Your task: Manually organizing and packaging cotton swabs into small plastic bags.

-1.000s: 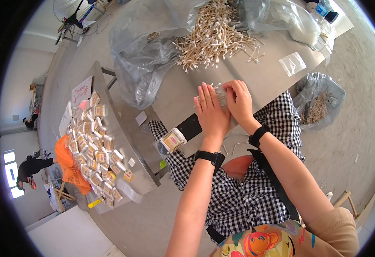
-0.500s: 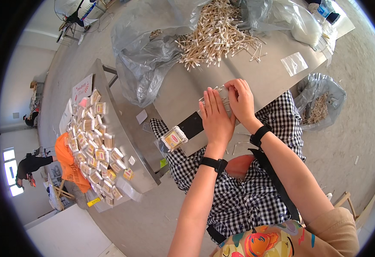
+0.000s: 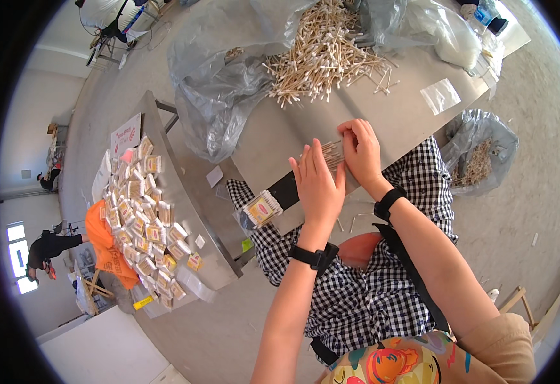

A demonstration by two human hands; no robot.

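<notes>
A small layer of cotton swabs (image 3: 332, 153) lies on the metal table (image 3: 401, 118) between my hands. My left hand (image 3: 318, 185) is open, its straight fingers slanting beside the swabs with gaps between some of them. Curled fingers of my right hand (image 3: 362, 150) press at the right-hand ends of the swabs; their tips are partly hidden. Left of my left hand, a black strip (image 3: 285, 191) lies on the table. At its outer end sits a clear pack of cotton swabs (image 3: 263, 208) with a yellow and red label.
A big heap of loose swabs (image 3: 328, 61) spills from a grey plastic bag (image 3: 209, 96) at the far side. On a second table to the left, many filled packs (image 3: 142, 224) lie piled beside an orange cloth (image 3: 104, 246). A lined bin (image 3: 478, 157) holding swabs stands right.
My left hand has lifted and drawn back slightly toward me and to the left, uncovering more of the swabs. My right hand has stayed nearly in place.
</notes>
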